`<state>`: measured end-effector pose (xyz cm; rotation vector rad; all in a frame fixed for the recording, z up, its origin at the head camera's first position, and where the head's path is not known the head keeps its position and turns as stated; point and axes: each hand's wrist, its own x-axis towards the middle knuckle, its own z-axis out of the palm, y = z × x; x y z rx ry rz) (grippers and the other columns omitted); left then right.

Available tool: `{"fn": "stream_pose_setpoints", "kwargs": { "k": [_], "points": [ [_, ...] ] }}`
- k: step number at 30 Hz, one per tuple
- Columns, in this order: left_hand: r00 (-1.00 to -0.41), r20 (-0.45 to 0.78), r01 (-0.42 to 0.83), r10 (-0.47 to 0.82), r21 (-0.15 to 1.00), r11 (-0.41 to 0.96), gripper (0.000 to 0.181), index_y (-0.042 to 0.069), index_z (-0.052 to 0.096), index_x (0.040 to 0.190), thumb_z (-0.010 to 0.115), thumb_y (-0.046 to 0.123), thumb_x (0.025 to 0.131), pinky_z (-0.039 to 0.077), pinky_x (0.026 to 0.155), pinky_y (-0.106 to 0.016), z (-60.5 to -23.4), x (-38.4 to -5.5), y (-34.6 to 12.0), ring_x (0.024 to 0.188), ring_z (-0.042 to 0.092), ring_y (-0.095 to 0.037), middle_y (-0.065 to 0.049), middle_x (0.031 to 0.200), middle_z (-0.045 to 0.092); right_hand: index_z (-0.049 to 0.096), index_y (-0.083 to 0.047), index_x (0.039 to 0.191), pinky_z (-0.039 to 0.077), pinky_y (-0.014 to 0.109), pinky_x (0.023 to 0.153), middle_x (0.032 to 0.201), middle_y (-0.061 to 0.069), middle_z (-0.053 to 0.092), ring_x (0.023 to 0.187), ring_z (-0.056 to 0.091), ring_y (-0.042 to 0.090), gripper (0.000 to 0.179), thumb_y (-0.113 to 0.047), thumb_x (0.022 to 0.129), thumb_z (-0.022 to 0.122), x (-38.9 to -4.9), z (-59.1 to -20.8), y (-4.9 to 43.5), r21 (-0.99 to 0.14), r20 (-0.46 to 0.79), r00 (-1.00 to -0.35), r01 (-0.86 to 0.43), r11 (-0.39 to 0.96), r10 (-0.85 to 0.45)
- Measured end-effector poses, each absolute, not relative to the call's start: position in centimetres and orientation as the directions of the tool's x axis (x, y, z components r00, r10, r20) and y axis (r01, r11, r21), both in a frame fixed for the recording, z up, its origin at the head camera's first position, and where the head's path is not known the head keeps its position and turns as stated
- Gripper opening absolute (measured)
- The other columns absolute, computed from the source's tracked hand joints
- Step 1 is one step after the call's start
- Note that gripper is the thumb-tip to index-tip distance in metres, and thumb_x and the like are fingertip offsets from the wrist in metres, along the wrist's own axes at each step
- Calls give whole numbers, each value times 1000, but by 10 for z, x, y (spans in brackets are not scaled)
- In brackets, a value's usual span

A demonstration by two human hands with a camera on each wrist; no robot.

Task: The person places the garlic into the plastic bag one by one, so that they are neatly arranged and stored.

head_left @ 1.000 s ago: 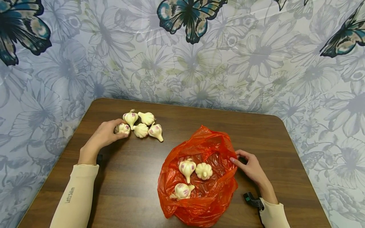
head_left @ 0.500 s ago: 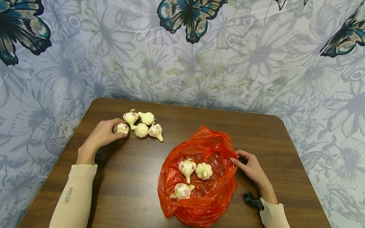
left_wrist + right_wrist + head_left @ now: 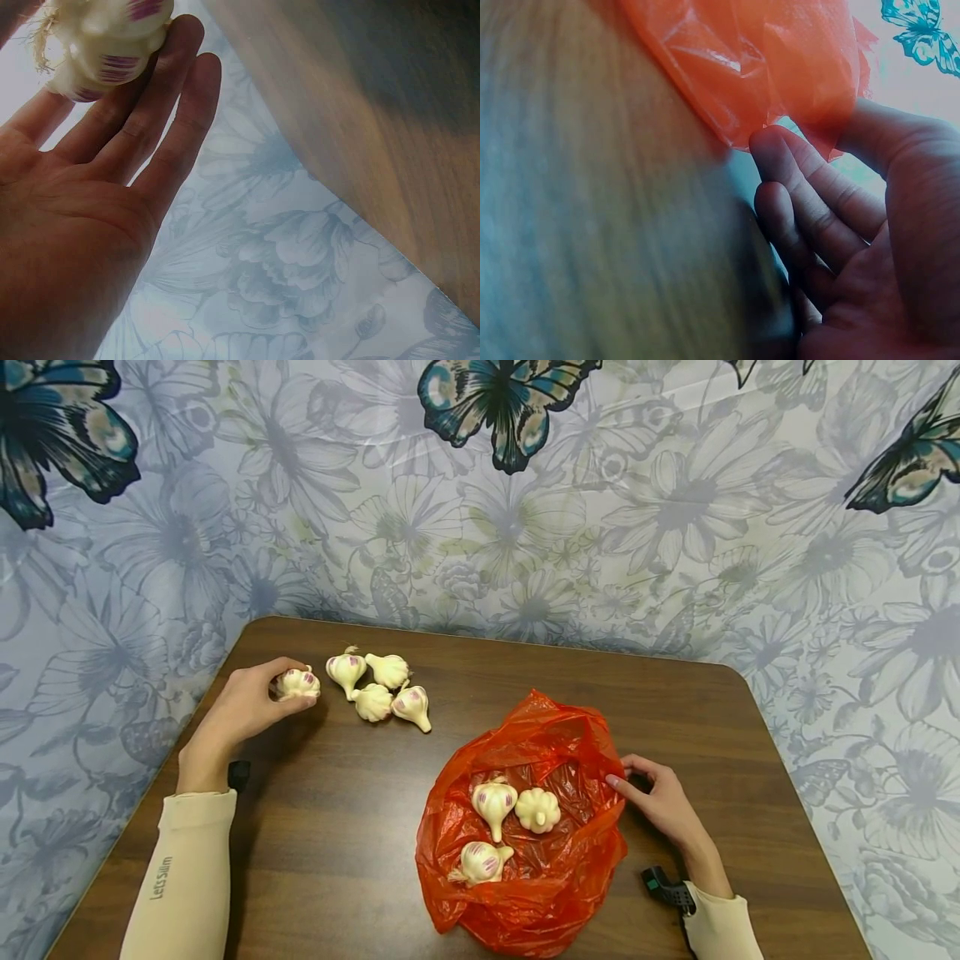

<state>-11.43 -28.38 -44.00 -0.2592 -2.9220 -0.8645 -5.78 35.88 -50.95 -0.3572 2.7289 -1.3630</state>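
My left hand (image 3: 243,697) grips a garlic bulb (image 3: 298,682) between thumb and fingers, at the table's left side. In the left wrist view the bulb (image 3: 109,49) shows purple streaks and dry roots, with the fingers beneath it. Several more bulbs lie grouped to its right, among them a streaked one (image 3: 346,672) and a tilted one (image 3: 412,706). My right hand (image 3: 660,797) pinches the right rim of an opened red plastic bag (image 3: 450,793). Three bulbs rest in the bag, one of them (image 3: 537,811) stem up. In the right wrist view the thumb lies partly behind the film (image 3: 780,60).
The brown wooden table (image 3: 337,827) has rounded far corners. Behind it hangs a patterned cloth or wall covering (image 3: 525,543) with flowers and butterflies. A black device (image 3: 663,887) is strapped at the right wrist.
My left hand has drawn the garlic bulb away from the group, to the left and slightly farther back. The right hand and the bag stay where they were.
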Motion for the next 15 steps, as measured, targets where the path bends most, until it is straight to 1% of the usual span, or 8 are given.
{"fn": "stream_pose_setpoints", "kwargs": {
  "k": [7,10,15],
  "points": [
    [-984,130,176,123,566,806,54,12,68,134,83,41,91,49,76,-41,-436,-113,-276,92,65,-30,-20,113,73,73,-16,110,43,22,84,94,1,72,90,59,11,10,-20,100,74,-59,-510,359,-794,40,-973,-170,584,-229],
    [-983,141,178,117,572,801,53,12,68,133,84,40,91,48,76,-40,-433,-112,-271,92,65,-29,-18,114,73,73,-16,110,43,22,83,93,1,72,89,59,11,10,-20,100,74,-59,-510,359,-794,42,-973,-172,583,-229],
    [-972,185,222,141,555,802,47,12,70,129,85,34,90,49,81,-45,-426,-112,-260,96,66,-30,-16,116,74,73,-17,110,44,22,84,94,1,72,89,59,11,10,-20,100,74,-59,-511,359,-794,40,-972,-171,583,-231]
  ]
}}
